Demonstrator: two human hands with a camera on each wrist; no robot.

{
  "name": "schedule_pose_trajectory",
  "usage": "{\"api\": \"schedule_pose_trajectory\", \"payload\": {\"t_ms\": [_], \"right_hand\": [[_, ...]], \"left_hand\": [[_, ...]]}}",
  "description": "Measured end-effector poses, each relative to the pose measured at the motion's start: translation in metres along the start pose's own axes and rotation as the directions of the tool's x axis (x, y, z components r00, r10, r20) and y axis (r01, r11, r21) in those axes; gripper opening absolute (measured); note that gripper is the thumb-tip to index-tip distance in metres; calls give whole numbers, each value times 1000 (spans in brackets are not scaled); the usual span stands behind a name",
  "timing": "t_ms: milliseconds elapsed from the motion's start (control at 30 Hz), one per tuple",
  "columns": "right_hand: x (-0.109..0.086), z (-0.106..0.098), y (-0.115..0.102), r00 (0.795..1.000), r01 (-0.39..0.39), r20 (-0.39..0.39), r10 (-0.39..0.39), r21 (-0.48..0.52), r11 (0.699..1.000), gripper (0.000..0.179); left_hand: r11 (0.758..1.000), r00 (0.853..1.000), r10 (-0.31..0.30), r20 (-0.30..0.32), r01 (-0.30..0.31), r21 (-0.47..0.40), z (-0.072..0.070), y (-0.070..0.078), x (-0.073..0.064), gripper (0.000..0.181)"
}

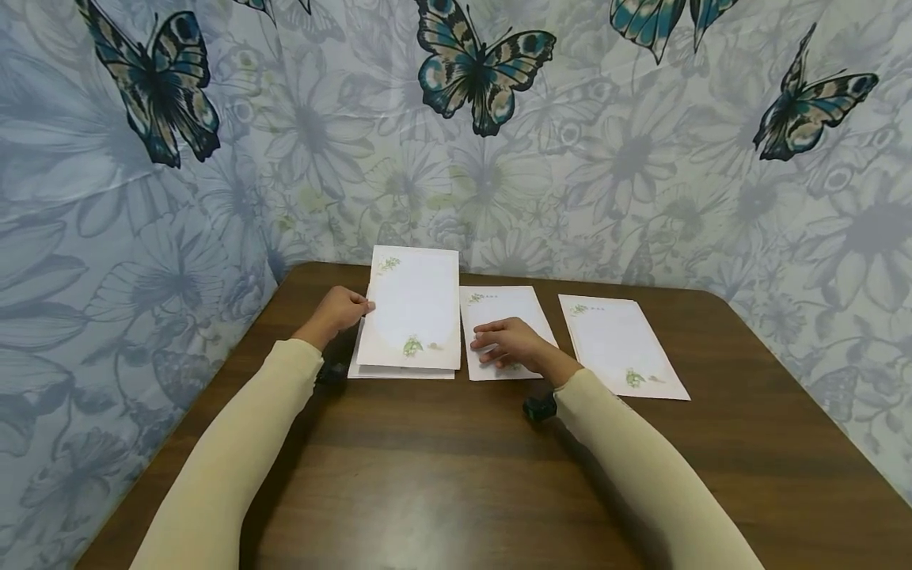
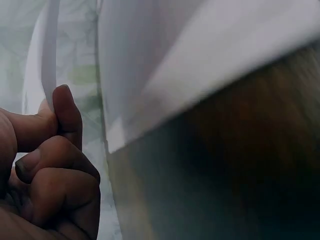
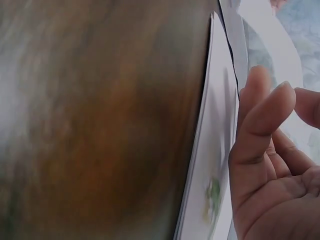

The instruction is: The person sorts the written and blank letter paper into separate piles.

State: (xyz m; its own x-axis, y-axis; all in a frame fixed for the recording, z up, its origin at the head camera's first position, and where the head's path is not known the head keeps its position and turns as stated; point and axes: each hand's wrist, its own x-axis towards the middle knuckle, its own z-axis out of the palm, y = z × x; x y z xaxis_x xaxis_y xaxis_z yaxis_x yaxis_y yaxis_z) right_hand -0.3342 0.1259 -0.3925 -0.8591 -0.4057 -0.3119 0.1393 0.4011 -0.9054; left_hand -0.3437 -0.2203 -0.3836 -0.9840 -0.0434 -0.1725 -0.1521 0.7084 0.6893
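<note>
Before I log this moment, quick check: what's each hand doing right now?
Left hand: closed, pinching the raised paper by its left edge.
Right hand: open, holding nothing, over the middle paper.

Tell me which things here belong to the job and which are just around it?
Part of the job, it seems:
- raised sheet, pinched by the left hand
- paper beneath it
- middle paper, below the right hand
- right-hand paper, probably

Just surroundings:
- wooden table
- butterfly-patterned backdrop
</note>
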Motion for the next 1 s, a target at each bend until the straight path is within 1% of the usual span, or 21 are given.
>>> {"api": "schedule_pose_trajectory", "payload": {"t_ms": [100, 300, 467, 600, 667, 767, 867, 1000], "right_hand": [[-1, 3, -3, 1000, 5, 17, -5, -14, 1000, 46], [-2, 7, -6, 1000, 10, 20, -10, -21, 1000, 44], [0, 8, -4, 1000, 4, 17, -3, -10, 1000, 44], [4, 8, -1, 1000, -5, 17, 5, -2, 1000, 44], [5, 9, -1, 1000, -11, 16, 10, 3, 1000, 43], [7, 12, -3, 1000, -3, 21, 3, 0, 1000, 42], [8, 17, -6, 1000, 3, 14, -3, 4, 1000, 42], [13, 23, -8, 1000, 6, -17, -6, 15, 1000, 44]], "left_hand": [[999, 1000, 12, -1, -12, 35, -1, -5, -3, 41], [993, 998, 50, -42, -45, 113, 3, -6, -4, 38], [982, 997, 54, -52, -44, 184, 5, -4, -7, 34], [977, 997, 43, -58, -30, 213, 5, -4, -8, 32], [979, 998, 32, -53, -20, 201, 5, -6, -6, 32], [987, 999, -7, -36, 12, 160, 4, -8, -5, 34], [995, 998, -61, 6, 60, 78, 2, -9, -2, 38], [996, 994, -94, 49, 93, 10, 0, -10, 1, 43]]}}
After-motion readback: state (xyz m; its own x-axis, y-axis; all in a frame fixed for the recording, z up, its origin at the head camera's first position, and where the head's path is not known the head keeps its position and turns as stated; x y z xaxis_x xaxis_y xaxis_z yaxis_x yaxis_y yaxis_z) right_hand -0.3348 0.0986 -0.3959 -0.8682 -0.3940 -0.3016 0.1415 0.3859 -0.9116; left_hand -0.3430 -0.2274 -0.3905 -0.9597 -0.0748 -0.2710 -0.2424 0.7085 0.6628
